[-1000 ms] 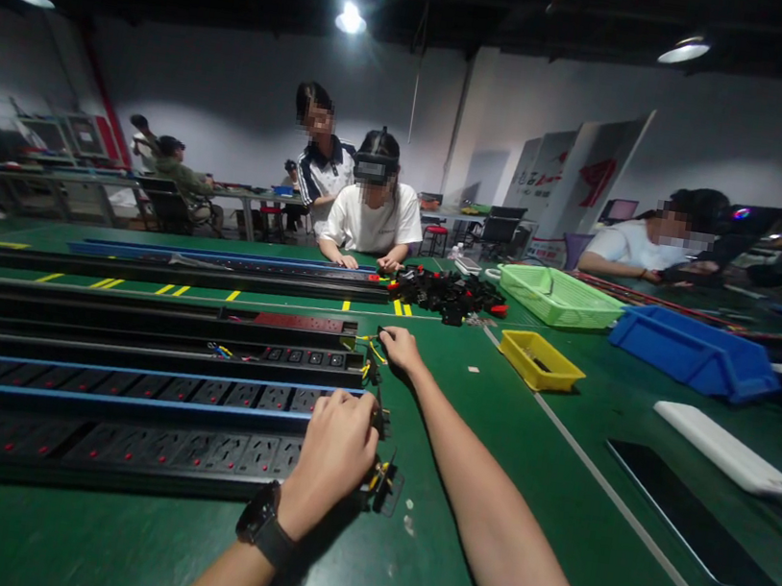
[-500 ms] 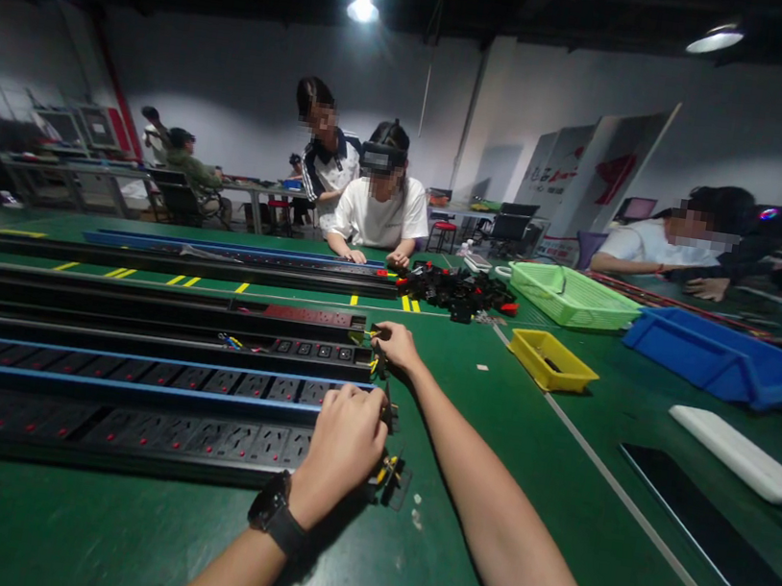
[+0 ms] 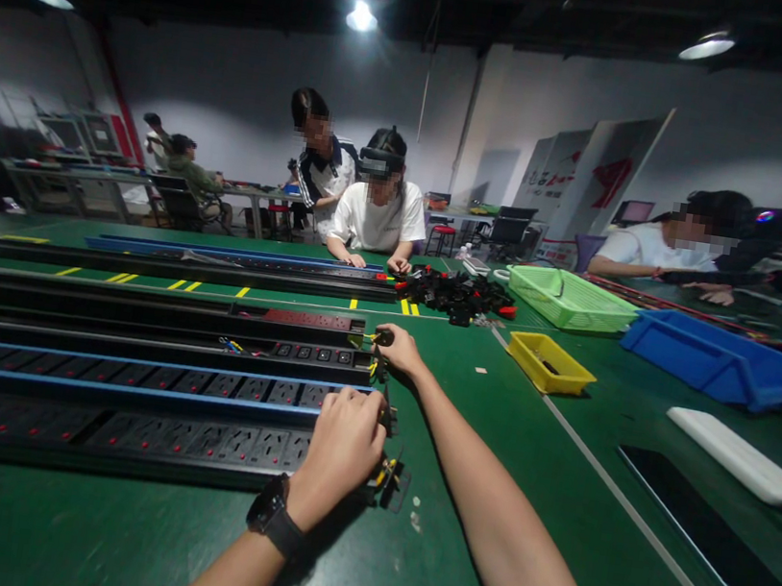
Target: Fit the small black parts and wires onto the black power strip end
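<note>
Several long power strips lie side by side on the green table. My left hand [image 3: 347, 437], a black watch on its wrist, is curled over the right end of the blue-edged power strip [image 3: 225, 386]; whatever its fingers grip is hidden. The nearest black power strip [image 3: 196, 440] has red dots by its sockets, and an end plate with yellow wires [image 3: 392, 478] sticks out beside my left hand. Farther off, my right hand [image 3: 401, 351] pinches a small black end piece [image 3: 383, 337] at the end of the strip with red sockets [image 3: 314, 320]. Yellow wires run from that strip to the piece.
A pile of black parts [image 3: 460, 295] sits beyond my right hand. To the right are a yellow bin [image 3: 550, 364], a green basket [image 3: 569, 299], a blue bin [image 3: 709, 359], a white bar-shaped object [image 3: 739, 456] and a dark flat panel [image 3: 704, 526]. People sit across the table.
My right hand's fingers have shifted slightly, and the black end piece shows more plainly, turned a little. My left hand has stayed in place.
</note>
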### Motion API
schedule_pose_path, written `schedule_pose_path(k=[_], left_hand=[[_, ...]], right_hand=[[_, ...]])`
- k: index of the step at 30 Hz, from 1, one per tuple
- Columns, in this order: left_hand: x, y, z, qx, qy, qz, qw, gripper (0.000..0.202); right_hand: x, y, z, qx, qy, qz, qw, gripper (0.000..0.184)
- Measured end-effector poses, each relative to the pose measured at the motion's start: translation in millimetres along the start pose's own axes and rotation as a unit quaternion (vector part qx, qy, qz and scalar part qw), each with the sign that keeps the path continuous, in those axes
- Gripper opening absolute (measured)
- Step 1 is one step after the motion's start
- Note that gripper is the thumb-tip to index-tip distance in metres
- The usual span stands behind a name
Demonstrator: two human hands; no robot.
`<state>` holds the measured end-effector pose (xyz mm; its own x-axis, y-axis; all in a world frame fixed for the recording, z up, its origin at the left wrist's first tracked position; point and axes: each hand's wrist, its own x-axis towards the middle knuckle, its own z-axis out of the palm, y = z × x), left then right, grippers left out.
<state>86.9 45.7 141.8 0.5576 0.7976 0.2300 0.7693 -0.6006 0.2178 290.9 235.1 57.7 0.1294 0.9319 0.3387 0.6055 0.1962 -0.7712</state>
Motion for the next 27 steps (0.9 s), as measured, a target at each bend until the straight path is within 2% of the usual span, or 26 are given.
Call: schedule_pose_path(k=[3, 7, 9, 12, 15, 19, 23, 27], left_hand=[[1, -1, -5.2, -0.043, 0.018, -0.019, 0.999, 0.021], [10, -10, -29.8, -0.086, 0.056, -0.043, 0.994, 0.021], [26, -20, -45.2, -0.061, 0.064, -0.039, 0.995, 0.02], [63, -41, -58.4, 0.038, 0.05, -0.027, 0.998, 0.018], [109, -61, -52.2, 0.137, 0.011, 0.027, 0.99, 0.026], [160, -76, -27.2, 0.162, -0.027, 0.092, 0.982, 0.026], [190, -82, -7.6, 0.176, -0.057, 0.145, 0.972, 0.024], [206, -89, -1.2, 0.183, -0.075, 0.167, 0.966, 0.02]], right_hand=[[-4, -2, -6, -0.008, 0.005, 0.002, 1.0, 0.049], [-8, -1, -15, -0.022, 0.005, 0.019, 1.0, 0.048], [-9, 0, -19, -0.034, 0.017, 0.018, 0.999, 0.044], [-10, 2, -19, -0.054, 0.035, 0.009, 0.998, 0.038], [-10, 3, -15, -0.065, 0.053, 0.004, 0.996, 0.037], [-9, 2, -9, -0.042, 0.083, 0.002, 0.996, 0.036], [-8, -2, -8, -0.012, 0.102, 0.005, 0.995, 0.035], [-8, -7, -9, 0.004, 0.096, -0.003, 0.995, 0.034]])
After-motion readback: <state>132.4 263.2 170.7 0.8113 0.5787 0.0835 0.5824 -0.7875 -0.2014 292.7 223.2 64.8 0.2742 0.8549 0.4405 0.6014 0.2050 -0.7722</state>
